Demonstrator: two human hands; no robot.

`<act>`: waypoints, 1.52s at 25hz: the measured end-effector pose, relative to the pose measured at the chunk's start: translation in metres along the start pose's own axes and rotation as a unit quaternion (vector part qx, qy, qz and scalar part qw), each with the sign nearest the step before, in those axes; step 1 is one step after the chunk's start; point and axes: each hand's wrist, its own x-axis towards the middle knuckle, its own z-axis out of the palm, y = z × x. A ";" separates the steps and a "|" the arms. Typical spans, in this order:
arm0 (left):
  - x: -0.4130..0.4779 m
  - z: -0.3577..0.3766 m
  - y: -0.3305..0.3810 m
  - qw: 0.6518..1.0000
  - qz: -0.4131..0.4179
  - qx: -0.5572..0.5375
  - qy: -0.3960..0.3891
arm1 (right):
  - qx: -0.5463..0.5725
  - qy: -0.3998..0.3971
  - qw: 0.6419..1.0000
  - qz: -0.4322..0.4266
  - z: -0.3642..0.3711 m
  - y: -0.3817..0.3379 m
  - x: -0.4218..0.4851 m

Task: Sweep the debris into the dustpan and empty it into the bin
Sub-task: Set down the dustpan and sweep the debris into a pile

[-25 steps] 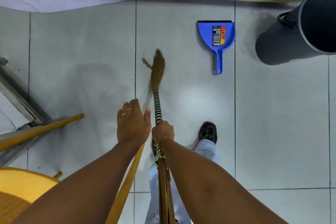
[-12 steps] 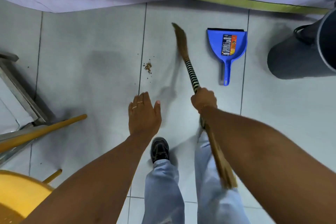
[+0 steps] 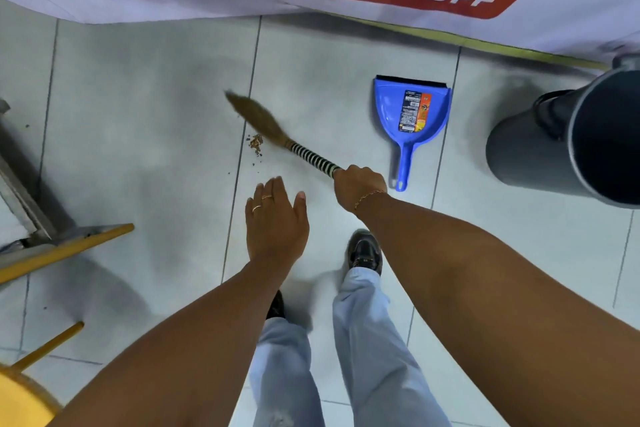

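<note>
One broom (image 3: 277,139) is present: a tapered brush of tan fibres, blurred, on a handle wrapped in black-and-white stripes. The right hand (image 3: 360,182) is clenched around that handle at the end of the striped section; a thin chain bracelet sits on the wrist. The left hand (image 3: 277,218) is empty, palm down, fingers extended and together above the floor, with two rings visible.

One small heap of debris (image 3: 256,143), brown and granular, lies on a tile joint just beside the brush fibres, on their left; a few loose specks lie nearer the person.

One dustpan (image 3: 410,121), blue moulded plastic with a black lip along its far edge and a printed label inside, lies flat on the floor (image 3: 138,149), its handle pointing toward the person. It is apart from the debris, to the right of the broom.

One bin (image 3: 540,149), dark grey and cylindrical, stands at the right edge, right of the dustpan.

The floor is smooth pale tile with dark joints. Two shoes and two pale trouser legs are visible below.
</note>
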 end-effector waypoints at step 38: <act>-0.011 -0.031 -0.002 0.990 0.033 0.133 -0.016 | 0.296 0.040 0.954 0.028 0.078 0.066 -0.150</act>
